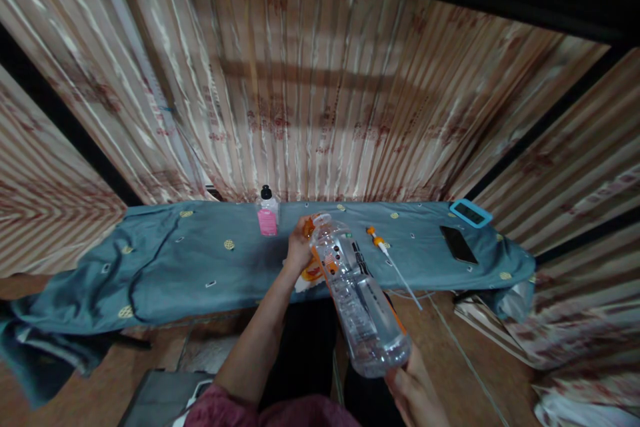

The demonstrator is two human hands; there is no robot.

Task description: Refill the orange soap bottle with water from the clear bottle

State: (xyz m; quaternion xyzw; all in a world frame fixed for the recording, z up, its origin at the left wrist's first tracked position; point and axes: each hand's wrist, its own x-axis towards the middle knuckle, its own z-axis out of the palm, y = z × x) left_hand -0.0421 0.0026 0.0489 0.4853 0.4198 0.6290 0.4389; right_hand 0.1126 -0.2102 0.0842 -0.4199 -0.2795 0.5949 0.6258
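- As the clear plastic bottle (357, 293) looked empty, it was probably light, with thin walls that could dent under a hard squeeze; its smooth skin seemed a little slippery.
- It lay tilted in the air above the near edge of the desk (200, 260), neck far, base near.
- The right hand (417, 390) gripped the base from below, and the left hand (299, 247) was closed around the neck; I judged these stiffer ends the safest places to hold.
- On the blue cloth of the desk stood a pink-labelled bottle (267, 212) at the far side, an orange-tipped tool (385, 250) and two phones (457, 243) to the right.
- Striped curtains (320, 93) closed the room behind.
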